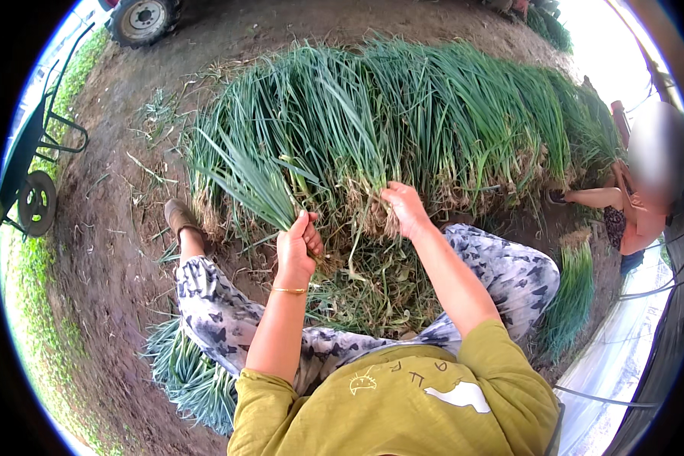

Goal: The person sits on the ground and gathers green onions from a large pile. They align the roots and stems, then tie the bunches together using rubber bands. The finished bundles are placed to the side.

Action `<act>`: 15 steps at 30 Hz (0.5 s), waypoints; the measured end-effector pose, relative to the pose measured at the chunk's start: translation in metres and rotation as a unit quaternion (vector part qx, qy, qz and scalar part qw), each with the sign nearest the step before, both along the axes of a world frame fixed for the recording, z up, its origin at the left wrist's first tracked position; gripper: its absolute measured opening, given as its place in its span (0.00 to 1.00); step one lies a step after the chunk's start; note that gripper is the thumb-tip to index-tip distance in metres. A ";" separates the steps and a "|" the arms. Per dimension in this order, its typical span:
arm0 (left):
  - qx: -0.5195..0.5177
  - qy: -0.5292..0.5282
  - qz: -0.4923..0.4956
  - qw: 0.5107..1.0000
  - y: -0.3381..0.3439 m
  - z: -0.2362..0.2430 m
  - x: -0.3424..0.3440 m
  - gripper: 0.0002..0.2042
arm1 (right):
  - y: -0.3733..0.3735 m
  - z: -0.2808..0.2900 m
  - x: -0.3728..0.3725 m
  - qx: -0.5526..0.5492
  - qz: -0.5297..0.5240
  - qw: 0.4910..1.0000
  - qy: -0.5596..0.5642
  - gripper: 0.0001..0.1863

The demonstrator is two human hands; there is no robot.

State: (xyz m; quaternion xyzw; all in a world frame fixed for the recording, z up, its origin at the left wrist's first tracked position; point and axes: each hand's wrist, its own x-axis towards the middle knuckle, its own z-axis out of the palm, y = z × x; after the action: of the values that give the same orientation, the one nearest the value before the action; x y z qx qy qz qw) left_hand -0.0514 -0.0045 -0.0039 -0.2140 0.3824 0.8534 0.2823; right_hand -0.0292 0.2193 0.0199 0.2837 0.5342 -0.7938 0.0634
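Note:
My left hand (297, 249) is closed around a small bunch of green onions (257, 185), whose leaves fan out up and to the left. My right hand (407, 208) pinches the pale root end of green onions at the front edge of the long heap (441, 106). Their leaves run up into the heap, so I cannot tell how many stalks are in the fingers. Brown, dirty roots (380, 218) hang beside that hand. Between my knees lies a litter of stripped leaves and trimmings (380, 285).
By my left thigh rests a bundle of green onions (194, 372); another bundle (571, 292) lies right of my knee. A co-worker (638, 205) sits at the far right. A wheelbarrow (34, 159) stands at the left, and a vehicle's wheel (143, 19) shows at the far left.

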 end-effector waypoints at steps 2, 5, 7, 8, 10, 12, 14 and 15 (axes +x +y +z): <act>-0.014 0.017 -0.012 1.000 0.007 0.004 0.000 0.11 | -0.004 -0.029 0.018 0.144 0.031 0.988 0.044 0.08; -0.075 0.036 -0.045 0.995 0.018 0.009 0.003 0.14 | -0.028 -0.036 0.044 0.120 0.034 0.990 0.063 0.08; -0.093 0.050 -0.075 0.992 0.028 0.006 0.006 0.15 | -0.044 -0.037 0.054 0.109 0.035 0.989 0.094 0.09; -0.142 0.059 -0.098 0.983 0.032 -0.001 0.010 0.12 | -0.049 -0.035 0.059 0.086 0.030 0.992 0.084 0.10; -0.155 0.066 -0.131 0.977 0.041 -0.004 0.018 0.08 | -0.056 -0.039 0.064 0.093 0.032 0.990 0.102 0.09; -0.157 0.044 -0.106 0.981 0.042 -0.008 0.026 0.08 | -0.056 -0.046 0.062 0.083 -0.029 0.993 0.075 0.09; -0.156 0.007 -0.114 0.981 0.035 -0.005 0.029 0.10 | -0.047 -0.046 0.058 0.070 -0.077 0.993 0.063 0.08; -0.148 -0.007 -0.121 0.982 0.030 -0.004 0.031 0.10 | -0.042 -0.048 0.056 0.104 -0.070 0.991 0.053 0.08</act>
State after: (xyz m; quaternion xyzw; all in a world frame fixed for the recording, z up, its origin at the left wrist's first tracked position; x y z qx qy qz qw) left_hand -0.0205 0.0260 -0.0083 -0.2114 0.5255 0.7457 0.3509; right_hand 0.0270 0.1772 -0.0279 0.2832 0.5952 -0.7503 -0.0506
